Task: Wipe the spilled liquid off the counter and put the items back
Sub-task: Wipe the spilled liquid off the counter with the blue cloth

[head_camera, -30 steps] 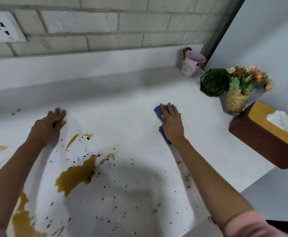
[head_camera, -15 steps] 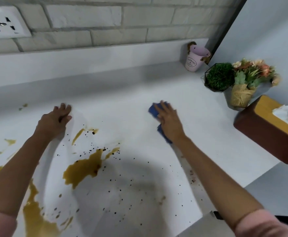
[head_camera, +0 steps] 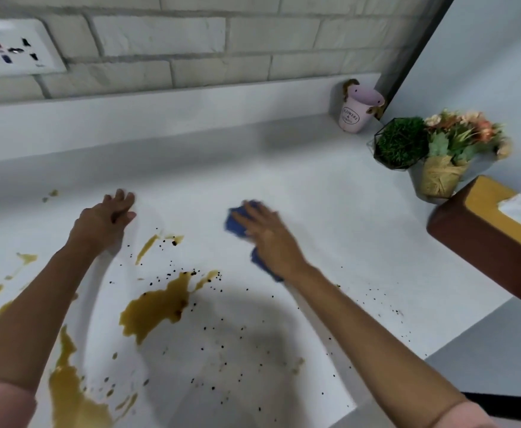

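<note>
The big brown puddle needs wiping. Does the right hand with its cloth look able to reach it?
Probably yes: the right hand presses the cloth just beyond the puddle, with only speckled bare counter between them.

Pale brick wall (head_camera: 191,35) behind a white desk (head_camera: 315,196)
White socket plate (head_camera: 12,47) at the brick wall's left end; plain pale side wall (head_camera: 484,57) meeting its right end
</note>
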